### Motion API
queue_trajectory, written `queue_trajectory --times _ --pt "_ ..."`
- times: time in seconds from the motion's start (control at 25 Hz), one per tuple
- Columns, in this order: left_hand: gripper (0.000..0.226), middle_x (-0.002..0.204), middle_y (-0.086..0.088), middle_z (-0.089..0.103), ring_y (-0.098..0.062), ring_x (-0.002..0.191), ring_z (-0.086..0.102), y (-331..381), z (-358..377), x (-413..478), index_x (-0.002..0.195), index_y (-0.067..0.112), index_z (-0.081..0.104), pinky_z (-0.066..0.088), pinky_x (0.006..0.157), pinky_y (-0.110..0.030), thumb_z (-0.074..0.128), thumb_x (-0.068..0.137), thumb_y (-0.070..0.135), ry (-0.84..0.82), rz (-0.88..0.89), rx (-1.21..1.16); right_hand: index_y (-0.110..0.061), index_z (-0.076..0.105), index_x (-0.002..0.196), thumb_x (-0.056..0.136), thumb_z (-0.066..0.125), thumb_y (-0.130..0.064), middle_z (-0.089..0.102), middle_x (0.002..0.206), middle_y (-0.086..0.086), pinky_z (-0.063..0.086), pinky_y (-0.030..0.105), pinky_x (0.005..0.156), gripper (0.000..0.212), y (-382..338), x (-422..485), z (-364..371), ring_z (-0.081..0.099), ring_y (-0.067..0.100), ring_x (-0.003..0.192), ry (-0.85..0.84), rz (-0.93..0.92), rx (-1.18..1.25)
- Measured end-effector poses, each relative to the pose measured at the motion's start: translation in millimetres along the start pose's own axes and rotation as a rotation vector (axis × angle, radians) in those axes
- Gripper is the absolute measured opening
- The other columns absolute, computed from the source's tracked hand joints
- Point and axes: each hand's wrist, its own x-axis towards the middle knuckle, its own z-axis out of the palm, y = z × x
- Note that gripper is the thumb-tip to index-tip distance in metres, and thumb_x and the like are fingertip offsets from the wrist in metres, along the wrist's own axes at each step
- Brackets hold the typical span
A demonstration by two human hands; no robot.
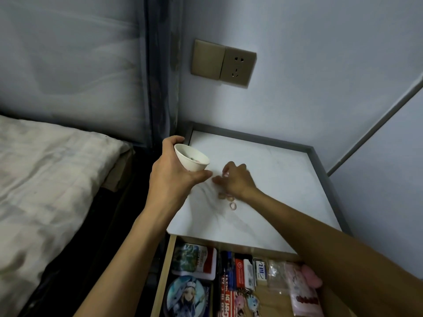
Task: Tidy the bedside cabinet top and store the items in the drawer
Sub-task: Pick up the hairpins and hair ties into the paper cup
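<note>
My left hand [170,173] grips a small white paper cup [191,159], tilted toward the right, above the left edge of the white cabinet top [279,179]. Something small and coloured lies inside the cup. My right hand [233,179] reaches over the middle of the top with its fingers curled, pinching a small pale ring. A few more small pale rings [230,201] lie on the top just below that hand. The drawer [164,271] beneath the top stands pulled out.
The open drawer holds cards, a round badge [187,296], packets [261,271], keychains and a pink pouch [304,291]. A bed with pale bedding [45,179] lies at the left. The wall behind carries a switch and socket plate [223,61].
</note>
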Motion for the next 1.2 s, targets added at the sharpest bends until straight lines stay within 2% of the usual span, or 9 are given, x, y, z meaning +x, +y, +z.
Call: queue_trajectory --times 0.16,0.32,0.44,0.52,0.64,0.84,1.0,1.08,1.2 --pt "0.088 0.112 0.003 0.057 -0.016 0.098 0.056 -2 -2 1 0.133 0.025 0.041 0.042 0.056 -0.002 0.091 0.061 0.025 0.000 -0.016 0.007 -0.017 0.067 0.087 0.084 0.069 -0.020 0.065 0.099 0.009 0.047 0.027 0.065 0.005 -14 2 5 0.065 0.028 0.083 0.001 -0.156 -0.019" --pt "0.087 0.112 0.000 0.058 -0.017 0.094 0.056 -3 -4 0 0.134 0.023 0.041 0.041 0.050 -0.002 0.091 0.063 0.022 -0.010 -0.010 0.024 -0.009 0.074 0.084 0.082 0.060 0.002 0.072 0.095 0.009 0.048 0.025 0.077 0.017 -10 3 -6 0.066 0.025 0.092 -0.041 -0.220 -0.059" --pt "0.088 0.112 0.002 0.059 -0.017 0.095 0.057 -4 -5 0 0.134 0.025 0.040 0.041 0.057 -0.008 0.091 0.062 0.027 -0.016 0.008 0.072 -0.007 0.076 0.089 0.083 0.057 0.004 0.073 0.097 0.012 0.052 0.026 0.083 0.022 -6 3 -13 0.068 0.026 0.093 -0.076 -0.219 -0.115" --pt "0.090 0.113 0.002 0.060 -0.018 0.097 0.058 -5 -4 -2 0.134 0.026 0.039 0.043 0.068 -0.018 0.091 0.061 0.030 -0.018 0.013 0.100 -0.009 0.078 0.087 0.081 0.061 0.001 0.074 0.093 0.009 0.047 0.016 0.073 0.020 -5 3 -22 0.068 0.021 0.089 -0.079 -0.217 -0.146" --pt "0.093 0.115 0.003 0.059 -0.019 0.100 0.058 -3 -3 -3 0.135 0.028 0.037 0.046 0.075 -0.026 0.091 0.060 0.031 -0.027 0.019 0.123 -0.008 0.077 0.084 0.076 0.069 0.000 0.074 0.080 0.007 0.046 0.010 0.060 0.014 -17 -7 -50 0.069 0.014 0.071 -0.067 -0.168 0.129" --pt "0.083 0.106 0.007 0.062 -0.017 0.094 0.061 3 0 -4 0.122 0.028 0.041 0.053 0.076 -0.035 0.091 0.056 0.034 -0.024 -0.005 0.112 -0.006 0.073 0.085 0.078 0.071 0.002 0.069 0.074 0.005 0.056 0.027 0.075 0.012 -74 -47 -98 0.067 0.013 0.069 -0.177 -0.463 0.529" --pt "0.080 0.101 0.013 0.063 -0.010 0.089 0.064 6 3 -6 0.119 0.028 0.043 0.057 0.072 -0.036 0.092 0.056 0.029 -0.038 -0.016 0.029 -0.017 0.072 0.105 0.080 0.075 -0.007 0.074 0.097 -0.002 0.058 0.027 0.081 0.027 -96 -62 -112 0.071 0.009 0.086 -0.348 -0.658 0.229" --pt "0.081 0.103 0.012 0.063 -0.009 0.088 0.064 6 1 -5 0.120 0.026 0.044 0.059 0.071 -0.037 0.093 0.055 0.025 -0.023 -0.029 -0.025 -0.016 0.071 0.110 0.082 0.073 -0.006 0.073 0.103 0.000 0.059 0.028 0.081 0.029 -92 -62 -119 0.071 0.013 0.088 -0.326 -0.649 0.261" --pt "0.082 0.111 0.007 0.061 -0.007 0.093 0.060 5 -2 -4 0.123 0.025 0.045 0.051 0.068 -0.015 0.093 0.057 0.020 -0.002 -0.037 -0.066 -0.012 0.071 0.106 0.088 0.066 -0.001 0.073 0.103 0.001 0.057 0.025 0.070 0.022 -68 -53 -122 0.071 0.014 0.082 -0.169 -0.577 0.355"
